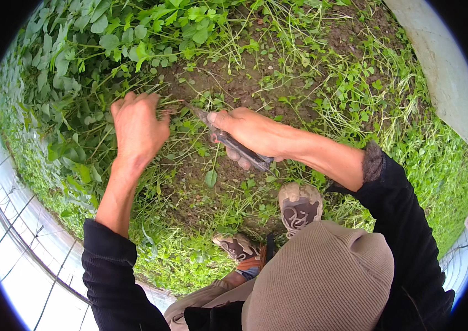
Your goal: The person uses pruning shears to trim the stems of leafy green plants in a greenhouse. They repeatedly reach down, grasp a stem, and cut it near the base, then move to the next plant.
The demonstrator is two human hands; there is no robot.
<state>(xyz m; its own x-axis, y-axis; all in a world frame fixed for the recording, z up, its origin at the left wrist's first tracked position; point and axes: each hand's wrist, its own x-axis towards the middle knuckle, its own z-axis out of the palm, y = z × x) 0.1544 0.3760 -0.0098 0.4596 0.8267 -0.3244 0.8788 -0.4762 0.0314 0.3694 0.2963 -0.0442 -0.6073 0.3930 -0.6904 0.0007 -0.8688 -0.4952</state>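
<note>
My left hand (pixel 139 120) reaches into a dense clump of leafy green plants (pixel 72 78), its fingers curled around thin stems. Cut-looking ends of those stems (pixel 172 103) poke out to the right of my thumb. In my right hand (pixel 246 130) is a soiled hand cutting tool (pixel 242 149) with a dark handle and a spot of red near the blade. Its narrow, pointed blade (pixel 196 111) is aimed left at the stems, with the tip close to them. My fingers hide part of the tool, so its exact type is unclear.
Brown soil (pixel 234 87) with scattered weeds and loose pale stems (pixel 337 103) lies before me. Two laced shoes (pixel 300 207) stand on the ground below my right hand. A pale sheet (pixel 436 62) borders the right side; wire mesh (pixel 23 231) curves along the left. A beige knit cap (pixel 321 281) fills the bottom.
</note>
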